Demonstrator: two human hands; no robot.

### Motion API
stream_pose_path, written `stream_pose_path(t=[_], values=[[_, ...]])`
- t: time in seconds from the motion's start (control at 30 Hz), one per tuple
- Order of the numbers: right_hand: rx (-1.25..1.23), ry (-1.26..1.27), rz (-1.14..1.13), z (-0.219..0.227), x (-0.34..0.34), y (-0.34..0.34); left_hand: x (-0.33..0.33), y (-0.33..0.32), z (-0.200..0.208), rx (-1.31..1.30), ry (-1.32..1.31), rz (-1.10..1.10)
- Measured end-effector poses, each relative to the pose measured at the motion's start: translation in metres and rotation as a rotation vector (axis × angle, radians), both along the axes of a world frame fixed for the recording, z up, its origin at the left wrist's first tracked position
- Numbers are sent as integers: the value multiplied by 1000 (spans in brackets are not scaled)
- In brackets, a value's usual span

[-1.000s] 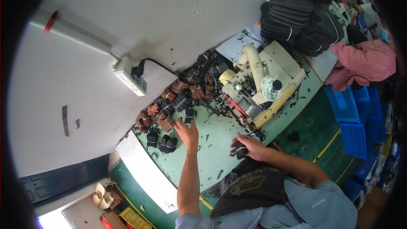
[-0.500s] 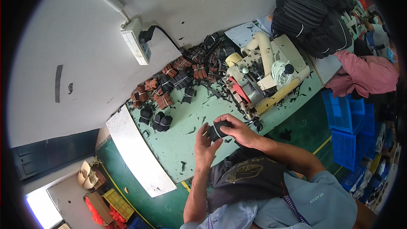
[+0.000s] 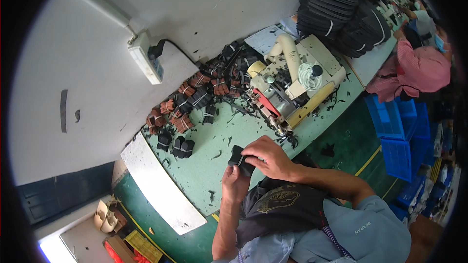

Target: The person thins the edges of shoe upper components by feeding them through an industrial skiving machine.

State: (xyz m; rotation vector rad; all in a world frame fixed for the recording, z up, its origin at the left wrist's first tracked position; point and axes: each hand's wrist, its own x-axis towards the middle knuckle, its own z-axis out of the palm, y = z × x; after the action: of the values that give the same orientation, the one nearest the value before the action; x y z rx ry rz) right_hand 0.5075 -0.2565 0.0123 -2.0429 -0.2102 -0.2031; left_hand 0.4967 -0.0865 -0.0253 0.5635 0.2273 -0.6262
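Note:
A black bundle of small flat pieces (image 3: pixel 237 157) with a pale band around it is held above the near side of the green table (image 3: pixel 209 148). My left hand (image 3: pixel 235 184) grips it from below, with the thumb along its near side. My right hand (image 3: pixel 269 158) has its bent fingertips on the bundle's right side, at the band; the exact finger grip is partly hidden. On the table to the left stand two black bundles (image 3: pixel 183 147) side by side and another black bundle (image 3: pixel 164 140). Several brown bundles (image 3: pixel 182 123) lie behind them.
A cream machine (image 3: pixel 292 90) with a thick hose and coiled white cord stands at the right. Black scraps (image 3: pixel 216 154) litter the tabletop. Stacked black pads (image 3: pixel 336 7) rise at the far right, near a person in a pink sleeve (image 3: pixel 424 68). Blue crates (image 3: pixel 396 160) stand on the floor.
The bundle has been turned more upright, and my left hand has gone from fingers spread beside it to gripping its lower end. My right fingers have shifted toward the band. The view has tilted slightly.

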Motion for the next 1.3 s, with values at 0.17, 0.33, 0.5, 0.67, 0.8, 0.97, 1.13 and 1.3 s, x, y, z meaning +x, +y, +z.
stream_pose_path(t=[0.17,0.33,0.5,0.67,0.8,0.97,1.13,1.3], values=[[-190,26,111,-10,-11,2,-6,9,12,291,15,-144],[-472,-29,301,-13,-14,1,-6,19,23,470,8,-432],[-388,-52,379,-17,-13,3,1,32,17,315,106,-535],[-323,5,412,-17,-7,5,13,27,25,322,260,-478],[-152,102,339,-24,-6,16,14,26,9,375,204,-468],[165,387,271,-39,-12,24,14,27,-9,628,19,-499],[116,592,466,-62,-15,25,6,33,-18,855,-73,-678],[314,795,468,-65,-7,20,7,37,-11,1042,-246,-786]])
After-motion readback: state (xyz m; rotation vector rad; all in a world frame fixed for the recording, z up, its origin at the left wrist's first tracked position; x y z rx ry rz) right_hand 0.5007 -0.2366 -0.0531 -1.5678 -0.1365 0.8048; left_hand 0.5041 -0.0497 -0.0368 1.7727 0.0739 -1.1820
